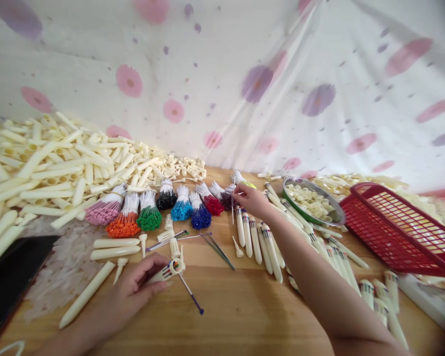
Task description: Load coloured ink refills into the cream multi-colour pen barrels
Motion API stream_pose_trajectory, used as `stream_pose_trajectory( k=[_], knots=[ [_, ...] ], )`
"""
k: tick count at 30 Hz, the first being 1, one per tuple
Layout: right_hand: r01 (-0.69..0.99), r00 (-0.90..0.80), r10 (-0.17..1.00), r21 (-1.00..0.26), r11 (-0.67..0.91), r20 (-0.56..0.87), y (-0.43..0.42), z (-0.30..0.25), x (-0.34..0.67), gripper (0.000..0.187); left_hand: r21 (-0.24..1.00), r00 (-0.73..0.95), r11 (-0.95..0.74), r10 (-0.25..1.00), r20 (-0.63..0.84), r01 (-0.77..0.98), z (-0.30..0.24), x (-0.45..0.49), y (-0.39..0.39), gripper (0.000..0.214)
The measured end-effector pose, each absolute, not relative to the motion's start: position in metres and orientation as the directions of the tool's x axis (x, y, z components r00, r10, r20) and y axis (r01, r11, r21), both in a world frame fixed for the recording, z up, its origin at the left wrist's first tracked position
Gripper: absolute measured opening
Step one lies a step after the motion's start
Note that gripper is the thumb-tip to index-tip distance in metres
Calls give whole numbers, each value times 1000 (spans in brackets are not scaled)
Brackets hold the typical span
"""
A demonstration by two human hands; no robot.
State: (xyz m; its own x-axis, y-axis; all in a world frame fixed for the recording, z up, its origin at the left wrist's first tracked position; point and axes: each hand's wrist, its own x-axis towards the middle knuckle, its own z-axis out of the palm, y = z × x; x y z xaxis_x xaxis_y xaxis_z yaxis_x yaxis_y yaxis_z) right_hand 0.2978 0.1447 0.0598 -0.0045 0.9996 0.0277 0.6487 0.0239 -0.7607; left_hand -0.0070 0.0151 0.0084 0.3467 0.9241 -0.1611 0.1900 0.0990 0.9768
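My left hand (pixel 139 287) is closed round a cream multicolour pen barrel (pixel 162 273), its open end tilted up to the right, with coloured sliders showing round the rim. Below that end, a refill with a dark blue tip (pixel 193 296) lies on the table. Farther off, my right hand (pixel 254 200) pinches a thin white pen refill (pixel 233 213) that hangs down from its fingertips. It is beside the dark purple refill bundle (pixel 229 192) and the yellow-tipped one, which the hand partly hides. Bundles of red (pixel 213 205), blue (pixel 200 217), green (pixel 148 217) and orange refills (pixel 123 227) stand in a row.
A heap of cream barrels (pixel 40 173) fills the left, beside a black flat panel (pixel 18 282) and clear plastic bits (pixel 65 267). Filled pens (pixel 255 240) lie in rows under my right forearm. At right are a bowl of small parts (pixel 339 212) and a red basket (pixel 396 227).
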Motion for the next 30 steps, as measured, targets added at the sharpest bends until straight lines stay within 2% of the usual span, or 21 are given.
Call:
stream_pose_trajectory(
  k=[4, 12, 16, 20, 23, 30],
  knots=[
    [578, -19, 999, -814, 53, 51, 131, 57, 299, 15, 978, 353, 72, 925, -139, 195, 5, -9, 15, 19],
    [287, -141, 990, -958, 31, -10, 96, 45, 267, 28, 985, 274, 118, 950, -150, 128, 12, 3, 14, 26],
    [152, -169, 985, -988, -18, -44, 79, 41, 241, 30, 965, 186, 94, 972, -141, 245, 23, 19, 23, 21],
    [17, -180, 982, -998, -56, -58, 68, 36, 226, 30, 958, 128, -17, 992, -20, 288, 35, 42, 42, 21],
    [-1, -195, 980, -999, -32, -31, 63, 32, 222, 29, 943, 93, -78, 994, 50, 324, 39, 59, 53, 26],
    [46, -143, 989, -999, -16, -22, 58, 30, 223, 24, 929, 30, -222, 974, 224, 297, 24, 79, 52, 12]
  ],
)
